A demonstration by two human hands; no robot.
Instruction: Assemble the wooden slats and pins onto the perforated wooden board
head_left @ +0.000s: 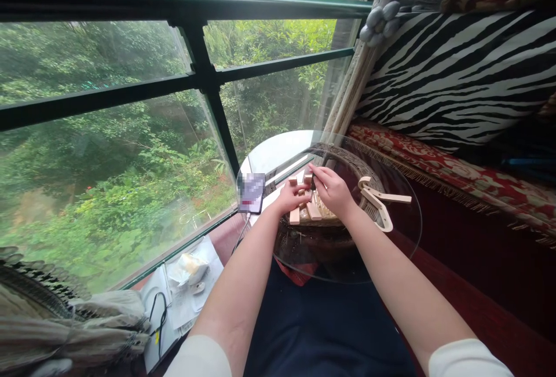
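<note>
**Slim dark tool [313,183] at the wooden blocks [313,211]**

The right hand [333,190] pinches the tool; the left hand [290,197] rests against the blocks beneath both hands (whether it grips them, I cannot tell). Right of them lie curved wooden pieces [384,215]; left, a phone [258,202].

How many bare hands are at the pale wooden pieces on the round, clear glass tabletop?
2. The left hand is at the left side of the pale wooden pieces; the right hand is at their right. Some fingertips are hard to make out.
</note>
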